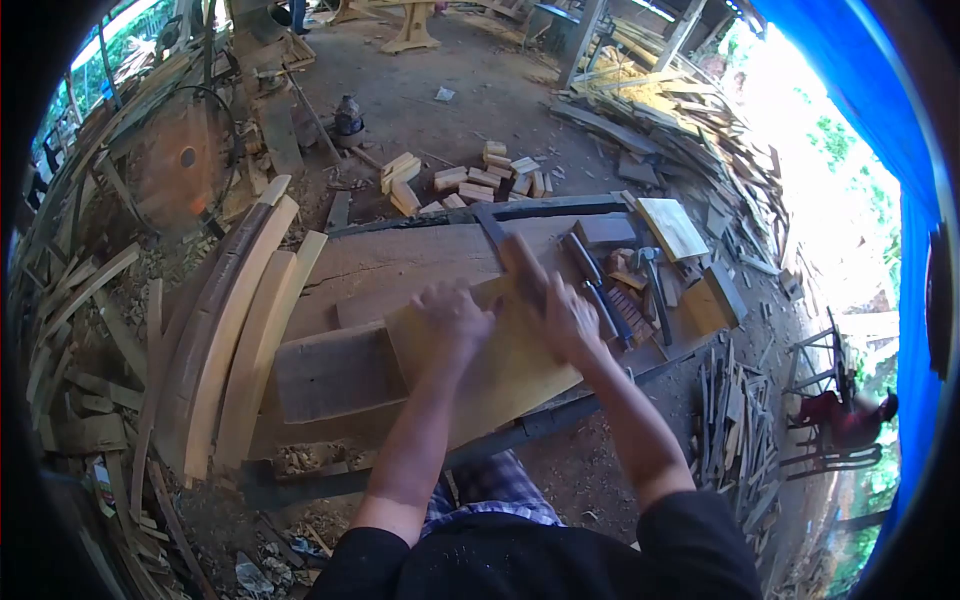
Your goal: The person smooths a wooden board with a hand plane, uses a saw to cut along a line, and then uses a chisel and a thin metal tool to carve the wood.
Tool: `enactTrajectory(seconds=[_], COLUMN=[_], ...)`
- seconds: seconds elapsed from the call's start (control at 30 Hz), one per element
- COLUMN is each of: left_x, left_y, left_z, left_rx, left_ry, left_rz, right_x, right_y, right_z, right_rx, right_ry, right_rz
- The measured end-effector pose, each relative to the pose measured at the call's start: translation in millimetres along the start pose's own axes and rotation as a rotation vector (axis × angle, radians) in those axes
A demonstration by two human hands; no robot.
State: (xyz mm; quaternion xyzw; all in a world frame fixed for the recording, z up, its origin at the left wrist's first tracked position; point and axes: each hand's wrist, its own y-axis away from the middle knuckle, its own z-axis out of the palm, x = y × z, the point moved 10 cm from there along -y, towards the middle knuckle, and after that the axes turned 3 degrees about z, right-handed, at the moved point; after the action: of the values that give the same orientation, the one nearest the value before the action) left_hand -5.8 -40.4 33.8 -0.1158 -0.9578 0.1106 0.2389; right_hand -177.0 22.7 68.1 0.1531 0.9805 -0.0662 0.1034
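Observation:
A pale yellowish board (500,355) lies across the bench in front of me. Over its left part is my left hand (455,312), open, palm down with the fingers spread. My right hand (573,322) is closed on the near end of a long brown wooden block (524,265), which tilts away over the board's far edge and is slightly blurred. A greyish-brown board (335,375) sits to the left, beside the yellowish one. To the right of my right hand are a hammer (655,285) and dark hand tools (605,290).
Long curved timbers (240,330) rest at the bench's left end. A light wood panel (670,228) is at the far right corner. Cut wood blocks (480,180) lie on the ground beyond. Scrap wood piles (735,410) flank the bench; a seated person (845,420) is at right.

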Motion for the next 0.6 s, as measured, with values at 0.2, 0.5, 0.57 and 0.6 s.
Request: enactTrajectory(seconds=[0.2, 0.5, 0.57, 0.6], left_x=[2, -7, -6, -6], left_y=[-3, -4, -3, -3], left_z=[4, 7, 6, 4], left_rx=[-0.054, 0.093, 0.12, 0.126], left_ry=[-0.003, -0.035, -0.046, -0.035], left_rz=[0.019, 0.029, 0.028, 0.03], right_x=[40, -16, -8, 5], right_y=[116, -64, -38, 0], right_z=[-13, 15, 3, -2], right_rx=[-0.201, -0.124, -0.102, -0.08], right_ry=[0.006, -0.06, -0.056, -0.05], right_rz=[0.143, 0.031, 0.029, 0.025])
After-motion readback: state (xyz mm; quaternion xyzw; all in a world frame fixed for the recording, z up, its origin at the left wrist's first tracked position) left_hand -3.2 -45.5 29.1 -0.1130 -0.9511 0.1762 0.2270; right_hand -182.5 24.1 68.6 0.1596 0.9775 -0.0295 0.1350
